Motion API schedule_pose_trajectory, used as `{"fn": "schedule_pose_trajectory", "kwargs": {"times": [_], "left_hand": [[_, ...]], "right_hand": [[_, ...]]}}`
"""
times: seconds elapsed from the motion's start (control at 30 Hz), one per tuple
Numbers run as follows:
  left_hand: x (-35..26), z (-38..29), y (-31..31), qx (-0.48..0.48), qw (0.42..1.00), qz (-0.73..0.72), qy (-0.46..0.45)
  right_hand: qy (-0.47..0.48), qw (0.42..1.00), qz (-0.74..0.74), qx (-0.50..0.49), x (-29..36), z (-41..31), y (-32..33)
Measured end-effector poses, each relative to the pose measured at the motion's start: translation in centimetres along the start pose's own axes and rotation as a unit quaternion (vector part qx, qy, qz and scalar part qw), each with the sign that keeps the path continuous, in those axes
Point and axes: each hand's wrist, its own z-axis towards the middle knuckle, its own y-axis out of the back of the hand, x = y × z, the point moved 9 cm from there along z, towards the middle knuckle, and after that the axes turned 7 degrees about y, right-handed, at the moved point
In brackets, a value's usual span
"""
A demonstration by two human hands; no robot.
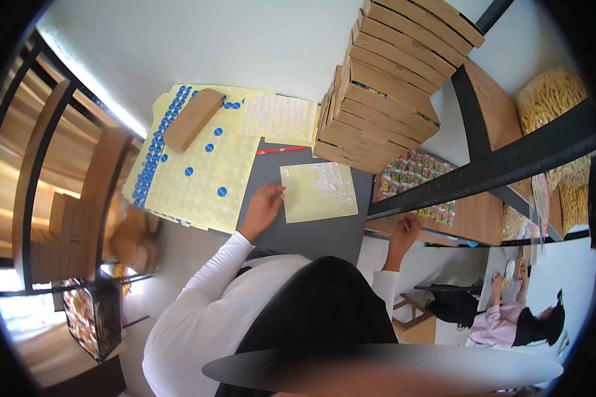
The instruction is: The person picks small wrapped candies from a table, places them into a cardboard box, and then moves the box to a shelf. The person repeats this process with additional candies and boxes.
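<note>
My left hand [265, 209] is over the dark grey tabletop [268, 235], its fingertips at the left edge of a small pale-yellow sticker sheet [308, 201]. Whether the fingers pinch anything there is unclear. The sheet carries small clear or white labels, mostly on its right side, and its left part is largely bare backing. My right hand [404, 232] is raised by the black metal shelf post, close to rows of small colourful packets [417, 173] bearing white labels. Its fingers are bunched together, and a tiny pale spot shows at them, too small to identify.
A large yellow sheet [198, 198] with round blue stickers lies left, a cardboard box [193, 119] on it. Behind are another label sheet [278, 116] and a red pen [280, 150]. Stacked cardboard boxes [377, 114] and a black post [491, 154] stand right. A person [501, 322] sits farther off.
</note>
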Motion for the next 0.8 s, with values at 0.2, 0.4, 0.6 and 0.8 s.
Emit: {"fn": "schedule_pose_trajectory", "kwargs": {"times": [0.2,0.4,0.6,0.8], "left_hand": [[-0.4,3.1,0.5,-0.029,0.98,0.133,-0.144],[-0.4,3.8,-0.5,-0.026,0.952,0.204,-0.226],[0.0,3.8,-0.5,0.0,0.944,0.221,-0.245],[0.2,4.2,-0.3,0.018,0.938,0.238,-0.251]], "right_hand": [[0.02,0.998,0.028,-0.047,7.2,-6.8,-2.9],[0.17,0.965,-0.007,0.201,17.8,-10.9,-14.3],[0.266,0.921,-0.023,0.282,22.2,-12.0,-22.9],[0.289,0.898,-0.09,0.318,21.8,-12.1,-26.5]]}}
